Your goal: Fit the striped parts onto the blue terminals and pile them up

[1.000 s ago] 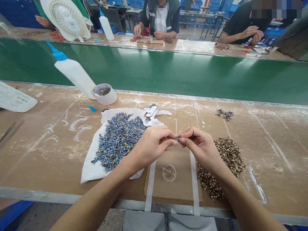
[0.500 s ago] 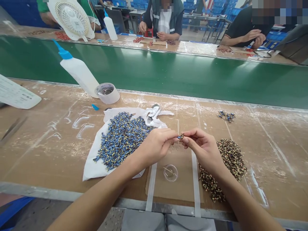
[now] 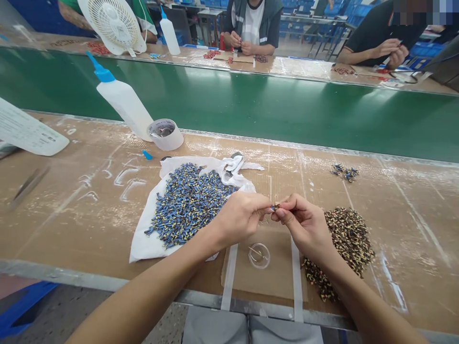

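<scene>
My left hand (image 3: 242, 215) and my right hand (image 3: 303, 220) meet above the cardboard pad, fingers pinched. Between their fingertips is a small blue and dark piece (image 3: 274, 208), largely covered by the fingers. A heap of small blue, yellow and dark pieces (image 3: 193, 203) lies on a white bag (image 3: 141, 243) beside my left hand. By my right forearm is a heap of small dark and cream pieces (image 3: 349, 239). A small clear cup (image 3: 259, 256) with a thin stick in it stands on the pad below my hands. A few blue and dark pieces (image 3: 344, 172) lie farther back.
A white squeeze bottle (image 3: 125, 107) leans by a tape roll (image 3: 165, 134) at the back edge. Beyond runs a green conveyor belt (image 3: 251, 102). Across it, people sit at a bench with a fan (image 3: 113, 24). A blue cap (image 3: 147, 155) and tweezers (image 3: 30, 186) lie left.
My hands have drawn slightly closer around the small piece, which shows less now. The whole view has shifted a little. Across the belt, the middle person's hands have come together.
</scene>
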{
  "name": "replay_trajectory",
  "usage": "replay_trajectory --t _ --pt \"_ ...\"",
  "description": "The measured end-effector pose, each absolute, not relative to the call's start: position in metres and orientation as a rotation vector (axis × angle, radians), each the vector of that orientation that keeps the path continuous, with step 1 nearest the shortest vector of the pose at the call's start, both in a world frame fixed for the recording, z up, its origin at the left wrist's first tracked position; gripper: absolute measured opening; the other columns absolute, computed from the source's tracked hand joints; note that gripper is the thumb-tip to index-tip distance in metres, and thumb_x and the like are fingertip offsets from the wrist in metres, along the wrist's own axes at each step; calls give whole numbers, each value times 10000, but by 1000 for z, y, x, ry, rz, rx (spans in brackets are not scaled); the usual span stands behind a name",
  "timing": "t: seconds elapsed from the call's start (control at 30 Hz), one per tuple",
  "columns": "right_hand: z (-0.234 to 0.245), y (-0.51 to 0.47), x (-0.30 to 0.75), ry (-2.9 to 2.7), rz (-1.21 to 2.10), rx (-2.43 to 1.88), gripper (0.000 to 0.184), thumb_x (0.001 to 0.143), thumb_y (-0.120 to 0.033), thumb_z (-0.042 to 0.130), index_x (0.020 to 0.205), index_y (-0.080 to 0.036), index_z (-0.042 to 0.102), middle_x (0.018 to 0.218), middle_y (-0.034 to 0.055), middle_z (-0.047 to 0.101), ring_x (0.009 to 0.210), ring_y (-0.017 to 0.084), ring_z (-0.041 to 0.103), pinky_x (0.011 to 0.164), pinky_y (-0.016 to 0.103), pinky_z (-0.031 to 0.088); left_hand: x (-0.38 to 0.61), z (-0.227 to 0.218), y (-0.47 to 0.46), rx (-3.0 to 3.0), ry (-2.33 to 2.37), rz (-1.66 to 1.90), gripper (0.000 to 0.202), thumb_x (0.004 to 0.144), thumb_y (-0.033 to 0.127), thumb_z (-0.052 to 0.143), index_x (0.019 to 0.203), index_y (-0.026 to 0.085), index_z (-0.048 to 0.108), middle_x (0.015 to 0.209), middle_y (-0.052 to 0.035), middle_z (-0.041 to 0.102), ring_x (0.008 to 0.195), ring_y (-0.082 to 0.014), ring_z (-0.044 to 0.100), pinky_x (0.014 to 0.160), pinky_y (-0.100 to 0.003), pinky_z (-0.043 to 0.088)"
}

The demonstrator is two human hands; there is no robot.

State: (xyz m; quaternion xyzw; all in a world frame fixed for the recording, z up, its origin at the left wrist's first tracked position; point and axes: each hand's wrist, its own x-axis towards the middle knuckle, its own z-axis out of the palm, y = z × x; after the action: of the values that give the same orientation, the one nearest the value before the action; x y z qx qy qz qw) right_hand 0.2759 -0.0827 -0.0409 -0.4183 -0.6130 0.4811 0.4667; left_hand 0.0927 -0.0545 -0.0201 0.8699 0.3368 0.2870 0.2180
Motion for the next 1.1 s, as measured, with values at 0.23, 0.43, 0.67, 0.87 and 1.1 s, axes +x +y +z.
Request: replay_trajectory --t 0.23,0.43,0.67,0.87,1.1 --pt "-44 -81 277 -1540 1212 -1004 143 918 -271 587 794 -215 542 716 13 620 674 155 631 628 283 524 94 -20 -56 2475 925 812 237 810 67 436 618 162 537 557 11 526 515 -112 418 521 -246 288" --pt "-45 -81 276 -1593 1192 -997 150 927 -245 566 785 -216 529 701 2 607 659 146 605 618 275 492 93 -19 -56 2450 926 743 238 804 66 419 631 166 548 576 6 559 527 -116 452 536 -249 303" --pt "-33 -62 293 -1550 1136 -1079 105 894 -294 611 848 -200 606 769 26 689 723 157 658 686 296 522 81 1 -48 2108 1014 586 216 927 219 474 838 154 659 645 9 619 570 -101 544 565 -212 389" --pt "-58 -4 397 -1337 477 -1657 237 798 -369 633 863 -146 681 813 90 719 750 220 661 701 356 511 56 6 -34 2200 1202 286 134 882 278 552 835 189 641 708 12 622 649 -133 536 612 -247 356" --pt "-79 11 434 -1270 278 -1814 460 768 -419 645 1140 -150 614 774 73 679 660 230 615 647 365 455 53 4 -46 2260 1078 -16 147 796 158 587 921 230 617 974 -19 579 836 -175 543 677 -266 350"
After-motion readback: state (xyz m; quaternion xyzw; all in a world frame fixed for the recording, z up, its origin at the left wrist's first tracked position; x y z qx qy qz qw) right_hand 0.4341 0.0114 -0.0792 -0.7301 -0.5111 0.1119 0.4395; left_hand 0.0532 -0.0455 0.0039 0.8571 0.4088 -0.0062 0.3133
